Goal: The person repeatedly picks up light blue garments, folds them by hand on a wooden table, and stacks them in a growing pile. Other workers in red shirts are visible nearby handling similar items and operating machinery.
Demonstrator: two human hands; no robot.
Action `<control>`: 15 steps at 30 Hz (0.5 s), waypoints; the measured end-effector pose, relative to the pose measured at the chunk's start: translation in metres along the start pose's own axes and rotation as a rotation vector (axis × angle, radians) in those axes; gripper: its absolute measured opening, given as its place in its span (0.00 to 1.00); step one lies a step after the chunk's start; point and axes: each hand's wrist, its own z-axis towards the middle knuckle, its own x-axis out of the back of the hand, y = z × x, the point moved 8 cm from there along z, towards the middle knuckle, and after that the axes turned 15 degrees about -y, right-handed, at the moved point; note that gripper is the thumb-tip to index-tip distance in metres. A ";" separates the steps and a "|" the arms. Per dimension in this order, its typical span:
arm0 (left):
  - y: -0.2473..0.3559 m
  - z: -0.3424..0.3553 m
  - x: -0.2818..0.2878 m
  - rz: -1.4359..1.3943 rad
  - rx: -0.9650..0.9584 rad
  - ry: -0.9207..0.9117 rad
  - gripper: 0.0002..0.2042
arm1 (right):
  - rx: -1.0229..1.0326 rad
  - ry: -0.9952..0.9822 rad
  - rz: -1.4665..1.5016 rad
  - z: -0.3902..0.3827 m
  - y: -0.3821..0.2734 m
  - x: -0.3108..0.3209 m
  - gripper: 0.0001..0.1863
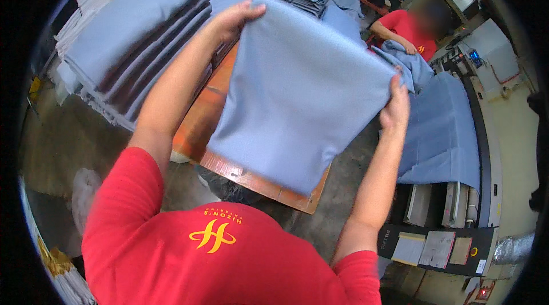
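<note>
Fingers of left hand [233,20] and right hand [396,107] pinch light-blue rectangular cloth [303,87]. Likely folding; next needs aligned edges.

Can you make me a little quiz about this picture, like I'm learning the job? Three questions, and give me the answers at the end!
1. Pick one: what are the left hand and right hand holding?
A) a bucket
B) a blue cloth
C) a broom

2. True or false: the other person's top is red.

3. Fill in the gap with left or right: the biggest-looking pile of folded cloths is on the ____ side of the picture.

Key: 1. B; 2. true; 3. left.
</note>
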 end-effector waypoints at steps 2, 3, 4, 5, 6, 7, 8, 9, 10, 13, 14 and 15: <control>0.058 0.012 0.014 0.113 -0.087 0.041 0.29 | 0.123 -0.003 -0.002 0.019 -0.061 -0.022 0.19; 0.084 0.014 0.021 0.201 -0.090 0.069 0.33 | 0.190 -0.030 -0.004 0.022 -0.086 -0.034 0.19; 0.096 0.020 0.023 0.023 -0.032 0.040 0.24 | 0.184 0.007 -0.020 0.021 -0.099 -0.042 0.19; 0.101 0.022 0.023 -0.146 0.048 0.025 0.16 | 0.194 0.020 -0.041 0.019 -0.108 -0.051 0.18; 0.100 0.015 0.035 -0.078 0.134 0.214 0.13 | 0.204 0.032 -0.062 0.015 -0.112 -0.059 0.18; 0.102 0.009 0.035 0.049 0.124 0.207 0.22 | 0.186 0.061 -0.070 0.007 -0.108 -0.063 0.18; 0.098 -0.003 0.034 0.177 0.115 0.203 0.31 | 0.166 0.088 -0.076 -0.003 -0.098 -0.065 0.17; 0.089 -0.015 0.035 0.310 0.123 0.213 0.40 | 0.153 0.101 -0.082 -0.014 -0.084 -0.067 0.17; 0.065 -0.032 0.032 0.242 0.121 0.195 0.41 | 0.112 0.171 -0.154 -0.032 -0.063 -0.063 0.17; -0.028 -0.113 0.025 0.242 0.237 0.224 0.33 | 0.025 0.199 -0.232 -0.109 0.030 -0.056 0.16; -0.064 -0.143 0.009 0.020 0.202 0.125 0.29 | 0.007 0.193 -0.280 -0.139 0.064 -0.054 0.16; -0.102 -0.179 -0.001 -0.068 0.274 0.106 0.25 | -0.232 0.271 -0.311 -0.178 0.112 -0.043 0.15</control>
